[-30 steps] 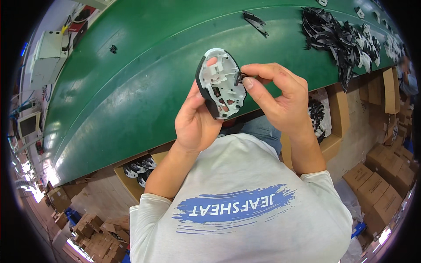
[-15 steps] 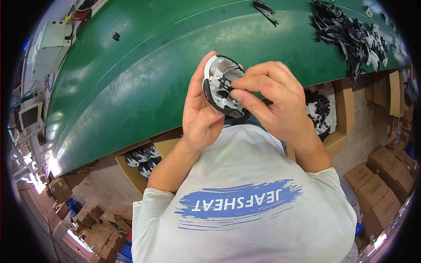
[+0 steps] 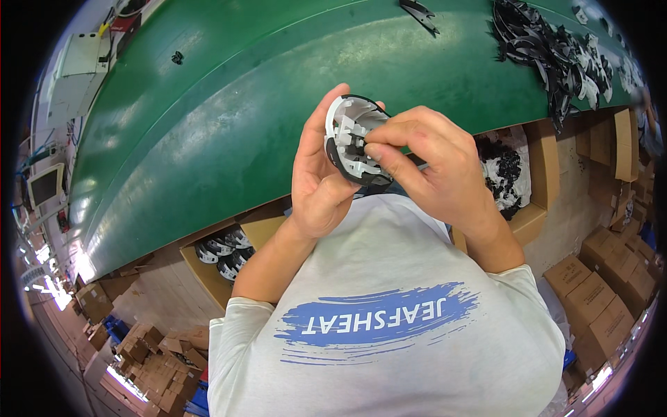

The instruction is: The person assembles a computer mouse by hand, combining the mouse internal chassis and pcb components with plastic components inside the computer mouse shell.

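Observation:
A rounded, hollow plastic shell (image 3: 345,127), white with black edge panels, is tilted so that its ribbed inside shows. My left hand (image 3: 317,187) is closed around its left side, thumb at the lower edge and fingers behind. Inside the shell lies a small black plastic part (image 3: 358,141). The thumb and forefinger of my right hand (image 3: 438,156) pinch at this part and cover some of it. Both hands are above the near edge of the green table (image 3: 229,149).
Black and white plastic parts (image 3: 549,59) are heaped at the far right. One dark curved piece (image 3: 420,17) and a tiny black piece (image 3: 177,58) lie apart. Below the table edge, one carton (image 3: 545,174) holds small parts, another (image 3: 201,278) black-and-white shells. Stacked boxes (image 3: 590,299) stand right.
The shell has tipped slightly in my left hand, and more white ribbing shows inside. Less of the black part is visible. My right hand has shifted a little lower, still pinching.

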A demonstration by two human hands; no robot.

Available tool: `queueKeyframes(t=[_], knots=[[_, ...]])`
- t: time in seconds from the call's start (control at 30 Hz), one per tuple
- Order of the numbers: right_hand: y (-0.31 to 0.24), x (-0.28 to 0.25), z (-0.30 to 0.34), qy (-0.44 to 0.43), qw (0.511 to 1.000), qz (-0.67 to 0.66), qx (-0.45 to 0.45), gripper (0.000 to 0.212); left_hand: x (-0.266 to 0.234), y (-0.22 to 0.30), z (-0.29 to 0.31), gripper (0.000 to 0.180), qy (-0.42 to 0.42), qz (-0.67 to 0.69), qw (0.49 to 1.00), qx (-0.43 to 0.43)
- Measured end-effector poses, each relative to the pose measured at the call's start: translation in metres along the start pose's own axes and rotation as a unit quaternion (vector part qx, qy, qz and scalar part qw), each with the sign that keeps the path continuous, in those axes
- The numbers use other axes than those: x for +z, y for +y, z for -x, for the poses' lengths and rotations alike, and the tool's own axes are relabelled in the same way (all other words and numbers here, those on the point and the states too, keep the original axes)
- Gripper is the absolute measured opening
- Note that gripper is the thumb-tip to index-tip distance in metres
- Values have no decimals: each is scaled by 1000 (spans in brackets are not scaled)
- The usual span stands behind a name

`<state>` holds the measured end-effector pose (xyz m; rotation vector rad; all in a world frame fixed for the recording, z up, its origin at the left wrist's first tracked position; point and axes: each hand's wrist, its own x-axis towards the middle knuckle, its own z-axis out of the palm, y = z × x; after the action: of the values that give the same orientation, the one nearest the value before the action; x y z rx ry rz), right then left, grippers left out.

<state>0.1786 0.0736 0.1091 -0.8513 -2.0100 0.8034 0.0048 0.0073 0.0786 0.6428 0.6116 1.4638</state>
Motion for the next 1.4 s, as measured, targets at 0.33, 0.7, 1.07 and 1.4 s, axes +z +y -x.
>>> queueKeyframes(t=[0.33, 0.7, 1.07, 1.4], knots=[[1, -10, 0, -68, 993, -80, 50, 25, 10, 9, 0, 112, 78, -22, 996, -33], [5, -11, 6, -24, 892, -389, 229, 48, -7, -1, 8, 94, -118, -322, 909, 235], [13, -20, -17, -110, 985, -122, 46, 55, 24, 19, 10, 53, 88, -238, 959, -124], [10, 13, 21, -62, 993, -38, 91, 88, 5, -14, 11, 47, 124, -379, 917, -9]])
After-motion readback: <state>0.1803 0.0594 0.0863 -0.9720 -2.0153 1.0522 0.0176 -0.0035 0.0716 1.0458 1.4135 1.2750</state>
